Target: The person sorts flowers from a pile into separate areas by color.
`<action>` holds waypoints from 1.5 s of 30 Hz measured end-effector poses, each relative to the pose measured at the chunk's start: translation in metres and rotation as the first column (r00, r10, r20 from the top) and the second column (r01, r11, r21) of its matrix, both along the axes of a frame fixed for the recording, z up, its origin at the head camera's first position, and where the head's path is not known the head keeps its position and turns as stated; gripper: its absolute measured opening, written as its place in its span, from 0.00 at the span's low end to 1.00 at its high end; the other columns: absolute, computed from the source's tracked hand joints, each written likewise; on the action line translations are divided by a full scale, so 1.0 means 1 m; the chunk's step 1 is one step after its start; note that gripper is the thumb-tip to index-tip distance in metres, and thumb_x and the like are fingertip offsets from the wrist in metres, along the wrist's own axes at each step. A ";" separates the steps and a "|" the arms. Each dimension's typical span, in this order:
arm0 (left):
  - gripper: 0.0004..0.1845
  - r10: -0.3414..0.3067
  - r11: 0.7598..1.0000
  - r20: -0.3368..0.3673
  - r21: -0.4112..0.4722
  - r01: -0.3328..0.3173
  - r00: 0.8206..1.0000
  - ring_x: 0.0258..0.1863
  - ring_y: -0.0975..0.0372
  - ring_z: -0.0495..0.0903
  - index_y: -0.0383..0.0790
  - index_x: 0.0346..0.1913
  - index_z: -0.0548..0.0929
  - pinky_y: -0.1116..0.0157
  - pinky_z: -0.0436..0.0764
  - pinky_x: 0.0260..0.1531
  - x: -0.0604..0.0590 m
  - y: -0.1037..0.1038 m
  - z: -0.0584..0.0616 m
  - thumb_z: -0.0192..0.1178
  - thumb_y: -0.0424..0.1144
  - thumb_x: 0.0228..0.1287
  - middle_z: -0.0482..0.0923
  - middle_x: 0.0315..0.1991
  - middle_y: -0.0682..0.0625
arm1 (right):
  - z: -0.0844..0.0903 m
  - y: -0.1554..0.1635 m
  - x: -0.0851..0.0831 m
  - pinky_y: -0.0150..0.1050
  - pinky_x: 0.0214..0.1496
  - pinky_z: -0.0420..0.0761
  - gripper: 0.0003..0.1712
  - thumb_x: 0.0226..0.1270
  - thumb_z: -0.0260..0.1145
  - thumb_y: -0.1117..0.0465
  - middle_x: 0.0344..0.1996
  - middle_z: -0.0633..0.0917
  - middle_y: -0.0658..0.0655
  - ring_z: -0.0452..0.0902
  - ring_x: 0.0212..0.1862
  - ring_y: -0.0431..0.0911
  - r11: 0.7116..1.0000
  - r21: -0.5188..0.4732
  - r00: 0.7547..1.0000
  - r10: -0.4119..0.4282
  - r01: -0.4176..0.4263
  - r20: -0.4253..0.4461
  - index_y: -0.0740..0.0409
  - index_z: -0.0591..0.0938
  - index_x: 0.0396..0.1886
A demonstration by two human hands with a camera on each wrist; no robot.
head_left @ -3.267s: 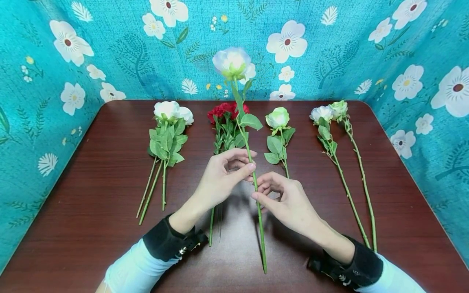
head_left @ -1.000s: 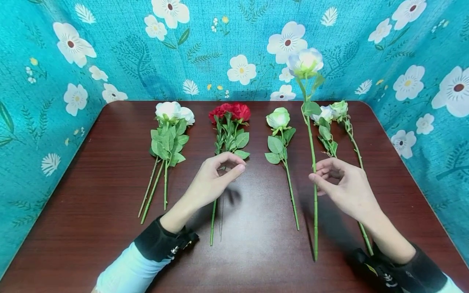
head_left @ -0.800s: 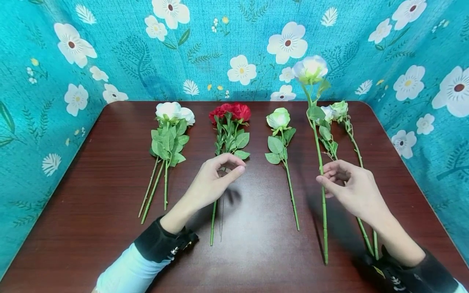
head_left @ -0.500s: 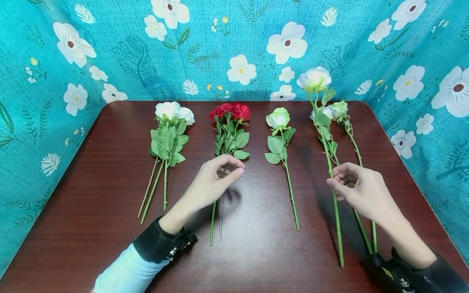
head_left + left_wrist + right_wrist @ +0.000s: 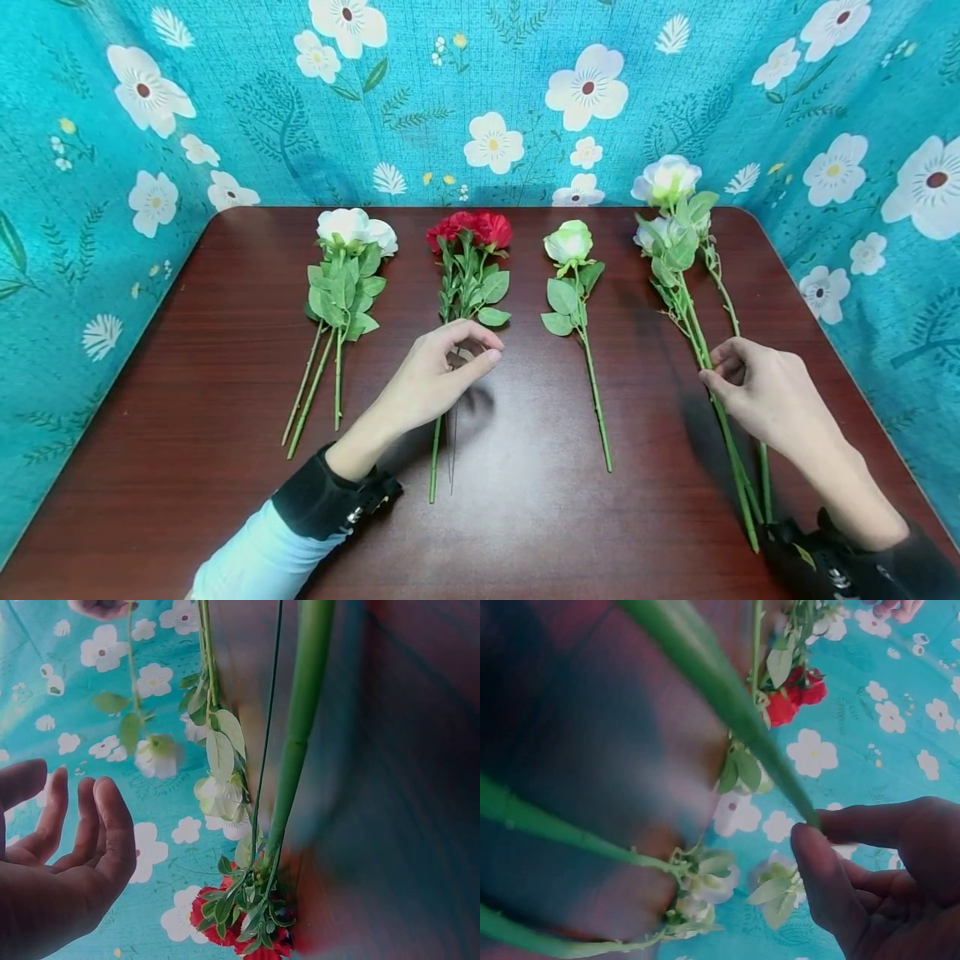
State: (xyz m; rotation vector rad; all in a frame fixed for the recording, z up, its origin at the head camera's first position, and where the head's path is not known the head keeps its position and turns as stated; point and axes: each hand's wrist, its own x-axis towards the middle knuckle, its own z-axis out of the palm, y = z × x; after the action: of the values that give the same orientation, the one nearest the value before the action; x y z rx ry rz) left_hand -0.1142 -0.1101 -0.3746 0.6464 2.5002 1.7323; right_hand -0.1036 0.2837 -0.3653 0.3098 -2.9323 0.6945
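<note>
At the right end of the counter (image 5: 225, 275), the right hand (image 5: 772, 400) pinches the white rose (image 5: 666, 178) by mid-stem between thumb and fingers (image 5: 821, 877), bloom raised above the pair of pale flowers (image 5: 675, 229) lying there. To set it down well, I judge the stem should be lowered parallel to those two stems, bloom end level with theirs, and the pinch loosened only once the stem lies flat. The right wrist is angled inward, forearm low along the counter's edge. The left hand (image 5: 435, 375) hovers over the red flowers' (image 5: 471, 228) stems, loosely curled, holding nothing.
</note>
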 end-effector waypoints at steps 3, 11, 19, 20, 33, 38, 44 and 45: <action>0.06 0.000 1.000 0.003 -0.013 0.000 1.000 0.41 0.61 0.81 0.42 0.48 0.86 0.57 0.83 0.41 0.000 0.000 0.000 0.65 0.35 0.72 0.84 0.42 0.54 | -0.005 0.003 -0.002 0.43 0.29 0.75 0.08 0.61 0.74 0.68 0.25 0.84 0.51 0.79 0.27 0.47 0.999 0.036 0.999 0.007 -0.008 0.047 0.65 0.82 0.36; 0.05 -0.001 0.999 0.013 -0.047 0.002 1.000 0.42 0.63 0.81 0.44 0.48 0.86 0.61 0.83 0.43 0.001 0.001 -0.001 0.65 0.37 0.73 0.83 0.43 0.56 | -0.016 0.009 -0.009 0.48 0.28 0.77 0.09 0.62 0.73 0.69 0.24 0.84 0.54 0.79 0.26 0.49 0.996 0.088 0.995 0.004 -0.013 0.101 0.68 0.81 0.36; 0.05 -0.007 0.998 0.016 -0.065 0.008 1.000 0.42 0.64 0.81 0.45 0.47 0.86 0.61 0.83 0.43 0.000 0.000 0.000 0.65 0.37 0.73 0.83 0.43 0.57 | -0.023 0.013 -0.017 0.51 0.30 0.79 0.08 0.62 0.72 0.69 0.24 0.85 0.55 0.80 0.27 0.50 0.995 0.102 0.988 0.005 -0.021 0.156 0.68 0.80 0.35; 0.05 -0.009 0.998 0.017 -0.066 0.010 1.000 0.42 0.64 0.81 0.45 0.48 0.86 0.61 0.83 0.43 0.000 0.000 0.000 0.65 0.37 0.73 0.83 0.43 0.57 | -0.024 0.013 -0.018 0.51 0.30 0.79 0.09 0.62 0.72 0.68 0.24 0.85 0.55 0.80 0.27 0.50 0.994 0.105 0.985 0.005 -0.023 0.171 0.68 0.80 0.35; 0.06 -0.032 0.997 0.008 -0.077 0.033 0.999 0.42 0.63 0.81 0.41 0.48 0.86 0.60 0.83 0.43 0.000 -0.001 0.000 0.65 0.37 0.73 0.83 0.43 0.56 | -0.033 0.023 -0.023 0.41 0.20 0.78 0.11 0.62 0.73 0.69 0.22 0.83 0.55 0.77 0.17 0.42 0.994 0.095 0.955 0.016 -0.045 0.295 0.69 0.77 0.32; 0.06 -0.037 0.996 0.018 -0.083 0.039 0.999 0.42 0.63 0.81 0.42 0.48 0.86 0.60 0.83 0.43 0.000 -0.002 0.001 0.65 0.38 0.73 0.82 0.43 0.56 | -0.035 0.026 -0.025 0.40 0.20 0.79 0.12 0.64 0.72 0.69 0.20 0.82 0.55 0.78 0.15 0.42 0.995 0.081 0.942 0.028 -0.059 0.335 0.70 0.76 0.33; 0.05 -0.041 0.994 0.028 -0.099 0.044 0.999 0.42 0.64 0.81 0.46 0.47 0.86 0.62 0.83 0.42 0.000 -0.002 0.002 0.64 0.38 0.73 0.82 0.42 0.58 | -0.036 0.035 -0.030 0.40 0.20 0.82 0.11 0.69 0.70 0.66 0.17 0.80 0.53 0.80 0.16 0.44 0.997 0.050 0.904 0.038 -0.065 0.425 0.69 0.77 0.33; 0.05 -0.043 0.994 0.029 -0.099 0.046 0.999 0.42 0.64 0.81 0.46 0.47 0.86 0.62 0.83 0.42 0.000 -0.002 0.002 0.64 0.38 0.73 0.82 0.42 0.58 | -0.036 0.036 -0.030 0.40 0.20 0.82 0.11 0.69 0.70 0.65 0.18 0.80 0.53 0.81 0.17 0.44 0.997 0.040 0.896 0.037 -0.061 0.442 0.69 0.77 0.33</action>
State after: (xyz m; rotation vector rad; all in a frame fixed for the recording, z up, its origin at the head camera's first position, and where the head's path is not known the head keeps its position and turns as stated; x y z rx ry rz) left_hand -0.1140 -0.1117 -0.3723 0.6620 2.5154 1.5790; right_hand -0.1337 0.3200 -0.4010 0.2593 -3.3886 0.7850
